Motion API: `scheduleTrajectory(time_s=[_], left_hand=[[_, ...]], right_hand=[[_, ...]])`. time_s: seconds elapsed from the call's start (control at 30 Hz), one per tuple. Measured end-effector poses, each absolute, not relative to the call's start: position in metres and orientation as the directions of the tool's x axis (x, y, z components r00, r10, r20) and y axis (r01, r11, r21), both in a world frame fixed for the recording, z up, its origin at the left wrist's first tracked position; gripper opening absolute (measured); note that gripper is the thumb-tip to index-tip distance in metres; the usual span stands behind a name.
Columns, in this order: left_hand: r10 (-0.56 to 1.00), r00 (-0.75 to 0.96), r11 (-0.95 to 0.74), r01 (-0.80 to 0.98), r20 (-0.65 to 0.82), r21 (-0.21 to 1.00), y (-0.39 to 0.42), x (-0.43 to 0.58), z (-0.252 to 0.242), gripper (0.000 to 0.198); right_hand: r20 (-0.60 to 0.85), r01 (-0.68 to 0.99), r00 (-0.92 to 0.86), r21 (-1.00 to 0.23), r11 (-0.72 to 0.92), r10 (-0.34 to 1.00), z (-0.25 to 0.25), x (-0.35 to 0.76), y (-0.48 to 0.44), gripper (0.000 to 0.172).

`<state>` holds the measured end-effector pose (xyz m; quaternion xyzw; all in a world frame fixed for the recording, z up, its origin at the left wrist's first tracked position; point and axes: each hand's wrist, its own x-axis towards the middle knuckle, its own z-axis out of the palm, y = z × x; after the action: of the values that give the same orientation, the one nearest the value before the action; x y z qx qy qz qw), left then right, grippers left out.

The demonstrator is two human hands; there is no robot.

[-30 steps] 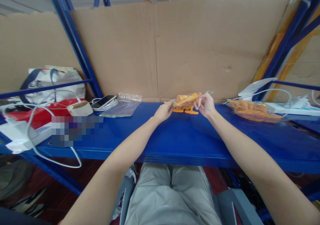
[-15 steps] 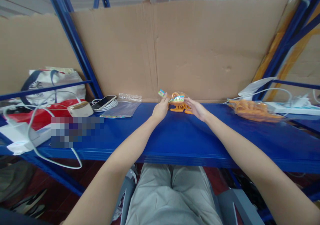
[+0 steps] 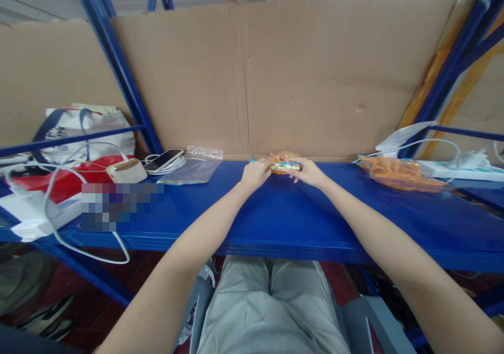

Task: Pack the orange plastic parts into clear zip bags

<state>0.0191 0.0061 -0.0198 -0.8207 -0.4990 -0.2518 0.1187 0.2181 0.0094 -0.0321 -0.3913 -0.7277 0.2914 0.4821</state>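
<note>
At the back of the blue shelf (image 3: 283, 212), close to the cardboard wall, lies a clear plastic bag with orange clips (image 3: 282, 156) in it and a shiny, colourful strip along its near side. The fingers of my left hand (image 3: 256, 173) are closed on the bag's left end. My right hand (image 3: 311, 174) grips the strip's right end from the other side, its fingers curled. Parts of the bag are hidden under both hands.
A flat plastic packet (image 3: 192, 170) and a phone (image 3: 164, 160) on a coiled cable lie left. Farther left are a power bank (image 3: 126, 171), red bag (image 3: 92, 169) and white bag (image 3: 90, 136). Another bag of orange clips (image 3: 401, 173) sits right, beside a power strip (image 3: 464, 170).
Both hands have closed on the bag's ends. The orange clips that stuck out on the near side are now out of sight or lying flatter within the bag, behind the strip.
</note>
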Motion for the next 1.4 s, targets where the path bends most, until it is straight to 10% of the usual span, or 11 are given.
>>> scheduleTrajectory(time_s=[0.13,0.43,0.9,1.4], left_hand=[[0.775,0.32,-0.441,0.892,0.545,0.104,0.01,0.013,-0.02,0.033],[0.781,0.237,-0.472,0.83,0.579,0.298,0.029,-0.01,-0.021,0.04],[0.941,0.16,-0.334,0.304,0.298,0.892,0.032,-0.009,-0.028,0.039],[0.897,-0.071,-0.44,-0.039,0.437,0.897,0.042,0.011,-0.029,0.007]], right_hand=[[0.48,0.4,-0.181,-0.761,0.51,0.858,-0.024,0.22,0.005,0.018],[0.533,0.562,-0.04,-0.687,0.461,0.845,-0.007,0.226,-0.006,0.017],[0.319,0.058,0.082,-0.947,0.315,0.944,-0.012,0.215,-0.004,0.014],[0.211,0.034,0.043,-0.977,0.21,0.976,-0.019,0.219,0.0,0.006]])
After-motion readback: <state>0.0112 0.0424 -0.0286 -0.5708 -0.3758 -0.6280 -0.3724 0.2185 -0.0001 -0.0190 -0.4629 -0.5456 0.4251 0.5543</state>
